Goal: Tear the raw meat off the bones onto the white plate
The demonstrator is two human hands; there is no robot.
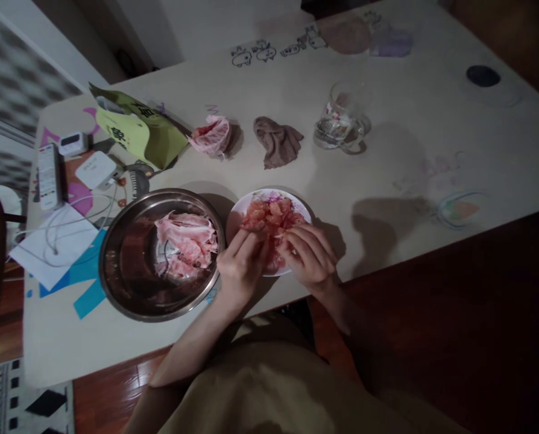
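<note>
Your left hand (242, 260) and right hand (312, 256) have fingertips drawn narrow; whether they grip fruit, I cannot tell.
Your steel bowl (131, 247) holds pale peelings (190, 241); your plate (234, 226), red fruit pieces (274, 211), seemingly done; beyond, one membrane-covered chunk (213, 135) probably remains.

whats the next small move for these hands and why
Perhaps the left hand and right hand should set down any piece they hold on the plate: both are close together over it, pink pulp already lies there, and the bowl has peel-like scraps. Whether they hold anything is unclear.
</note>
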